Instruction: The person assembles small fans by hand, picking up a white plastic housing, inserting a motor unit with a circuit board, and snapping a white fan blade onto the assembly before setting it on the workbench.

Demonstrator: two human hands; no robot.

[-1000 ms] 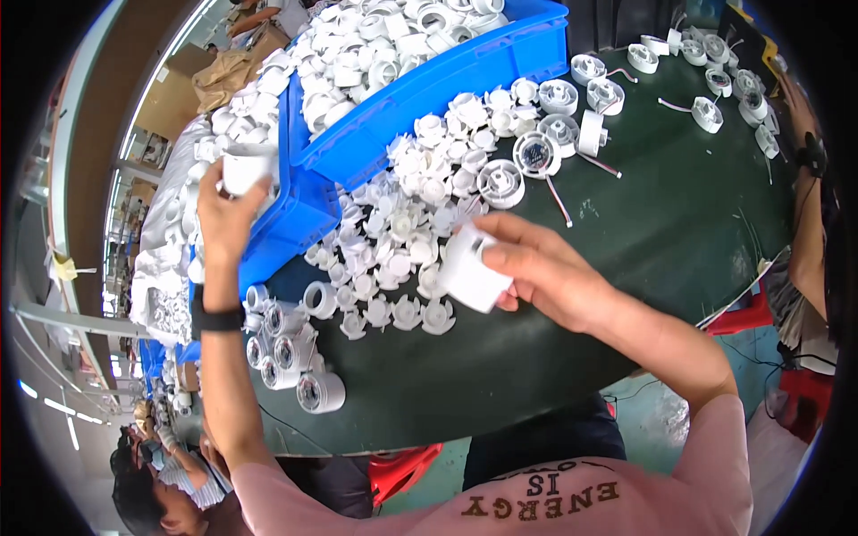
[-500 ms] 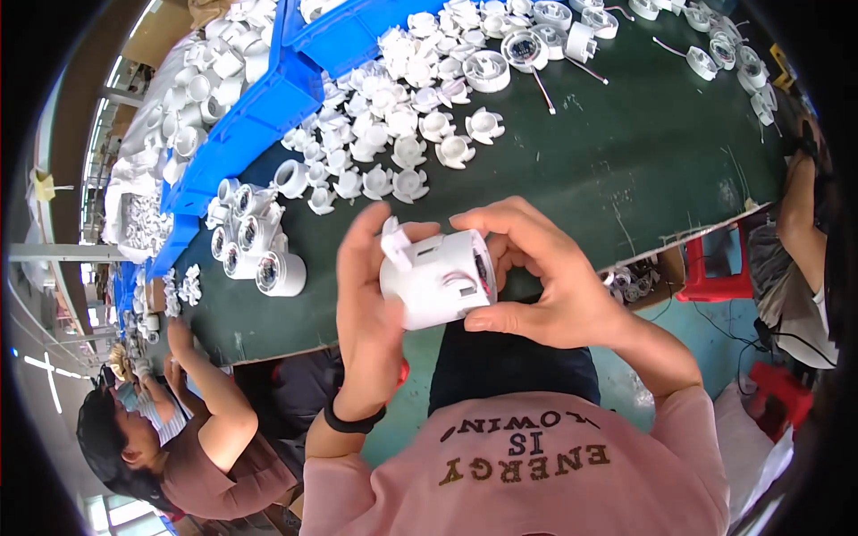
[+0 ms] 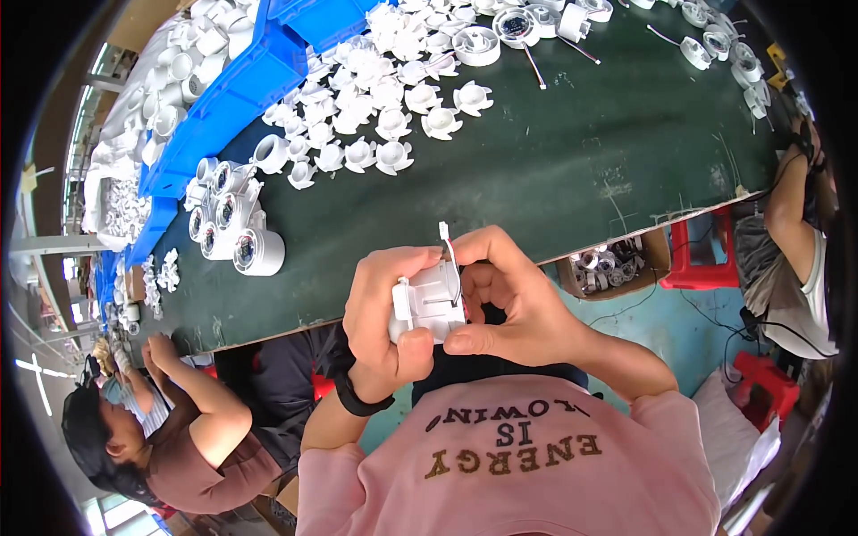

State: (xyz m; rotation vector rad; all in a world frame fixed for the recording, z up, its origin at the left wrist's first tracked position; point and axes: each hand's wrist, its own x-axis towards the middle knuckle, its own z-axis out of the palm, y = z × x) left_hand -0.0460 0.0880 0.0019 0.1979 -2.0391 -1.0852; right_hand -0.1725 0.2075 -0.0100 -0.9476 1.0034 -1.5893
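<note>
Both hands hold a white cylindrical plastic housing (image 3: 429,302) above my lap, near the table's front edge. My left hand (image 3: 374,313) is closed around its left side, with fingers over the top and thumb against the lower edge. My right hand (image 3: 532,308) curls at the right end, its thumb on the lower rim and its other fingers bent by the opening. A thin wire with a white connector (image 3: 444,232) sticks up past the housing. The inside of the right end is mostly hidden. On the table to the left stand several assembled white housings (image 3: 258,251) with round dark-centred faces.
Loose white pronged parts (image 3: 393,157) are heaped across the dark green table (image 3: 554,179). Blue bins (image 3: 228,98) line its far left. Round wired units (image 3: 517,29) lie at the back. A cardboard box (image 3: 657,255) and red stool (image 3: 706,259) are below the edge. People sit at both sides.
The housing has been turned in my hands and drawn slightly lower and left. A wire with its connector now shows above it. The view has shifted a little.
</note>
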